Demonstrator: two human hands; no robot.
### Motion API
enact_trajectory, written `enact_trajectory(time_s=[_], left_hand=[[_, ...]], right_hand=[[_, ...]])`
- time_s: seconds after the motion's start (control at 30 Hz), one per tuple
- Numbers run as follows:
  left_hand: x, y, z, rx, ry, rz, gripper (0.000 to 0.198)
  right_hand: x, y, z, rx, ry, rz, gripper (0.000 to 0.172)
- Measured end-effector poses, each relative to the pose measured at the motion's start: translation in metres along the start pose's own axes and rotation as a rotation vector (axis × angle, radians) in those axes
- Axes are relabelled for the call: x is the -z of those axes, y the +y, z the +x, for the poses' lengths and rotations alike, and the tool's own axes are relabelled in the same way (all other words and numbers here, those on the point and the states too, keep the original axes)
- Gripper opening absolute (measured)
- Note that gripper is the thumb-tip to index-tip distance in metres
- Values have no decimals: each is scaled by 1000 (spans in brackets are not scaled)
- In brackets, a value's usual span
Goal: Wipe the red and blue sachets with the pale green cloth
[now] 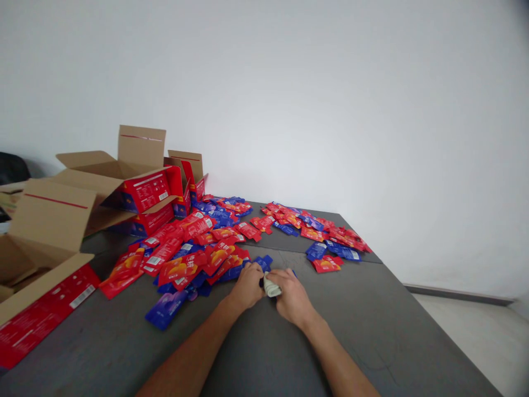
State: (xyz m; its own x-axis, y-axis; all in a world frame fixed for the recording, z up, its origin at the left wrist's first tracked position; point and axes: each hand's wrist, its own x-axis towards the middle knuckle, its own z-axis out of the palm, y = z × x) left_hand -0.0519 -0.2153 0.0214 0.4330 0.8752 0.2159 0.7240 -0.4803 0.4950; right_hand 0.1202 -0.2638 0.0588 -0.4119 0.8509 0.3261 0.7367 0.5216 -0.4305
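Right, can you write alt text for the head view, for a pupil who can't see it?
A bare right hand holds a small, pale, layered item at a dark grey table, the bare left hand close beside it. Flat red and blue packets lie heaped ahead; open red cardboard boxes stand at left.

Near box (pixel 45 314): lower left, red side with a barcode, brown flaps open
Other boxes (pixel 149 190): left of the frame, close together, red and blue, brown flaps raised
Table (pixel 363 314): dark grey, centre to bottom edge, a seam across it
Wall (pixel 314 99): white, across the top
Skirting (pixel 458 294): grey strip, right
Floor (pixel 467 325): pale, lower right
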Motion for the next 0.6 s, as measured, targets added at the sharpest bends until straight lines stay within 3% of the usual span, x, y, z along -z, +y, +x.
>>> enact_trajectory(time_s=[0.1, 0.33, 0.5, 0.6], left_hand=[[-1, 0, 1, 17, -8, 30, 16], [2, 6, -2, 54, 0, 62, 19], [4, 9, -3, 50, 6, 86, 18], [7, 11, -3, 33, -31, 105, 18]], right_hand=[[-2, 2, -1, -59, -21, -65, 61], [13, 40, -7, -299, 91, -375, 51], [5, 19, -3, -124, 18, -232, 62], [-2, 7, 0, -53, -24, -117, 56]])
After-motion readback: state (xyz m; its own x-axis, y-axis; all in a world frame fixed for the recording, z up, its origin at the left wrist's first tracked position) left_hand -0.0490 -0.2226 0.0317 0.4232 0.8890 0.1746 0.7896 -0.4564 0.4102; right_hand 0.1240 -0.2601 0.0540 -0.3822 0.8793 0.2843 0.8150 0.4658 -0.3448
